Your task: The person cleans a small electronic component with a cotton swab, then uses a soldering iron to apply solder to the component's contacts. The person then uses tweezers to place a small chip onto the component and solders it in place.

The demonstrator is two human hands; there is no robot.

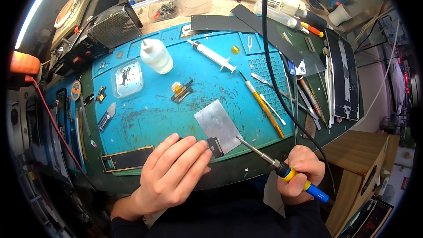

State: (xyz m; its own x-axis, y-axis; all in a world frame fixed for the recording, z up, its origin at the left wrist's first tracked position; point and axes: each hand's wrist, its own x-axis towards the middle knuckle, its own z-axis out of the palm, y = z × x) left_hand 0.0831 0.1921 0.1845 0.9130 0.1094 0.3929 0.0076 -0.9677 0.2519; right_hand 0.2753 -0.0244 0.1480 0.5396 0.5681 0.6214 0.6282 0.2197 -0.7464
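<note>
My right hand [304, 169] grips a soldering iron [288, 172] with a blue and yellow handle. Its metal tip slants up and left to the right edge of a thin, silvery metal plate [216, 121] on the blue mat. My left hand [176, 172] is at the plate's lower left, its fingers together and curved over a small flat black part [216, 147]. One end of that part juts past the fingertips onto the plate; the rest is mostly hidden beneath the fingers. Beyond the plate lie small black pieces with an amber part [180, 90].
The blue work mat [145, 119] bears a white squeeze bottle [156, 56], a syringe [213, 56], a clear tray [127, 77] and an orange-handled tool [264, 108]. A black cable [267, 39] hangs across the right side. Tweezers and a dark panel [346, 79] lie farther right.
</note>
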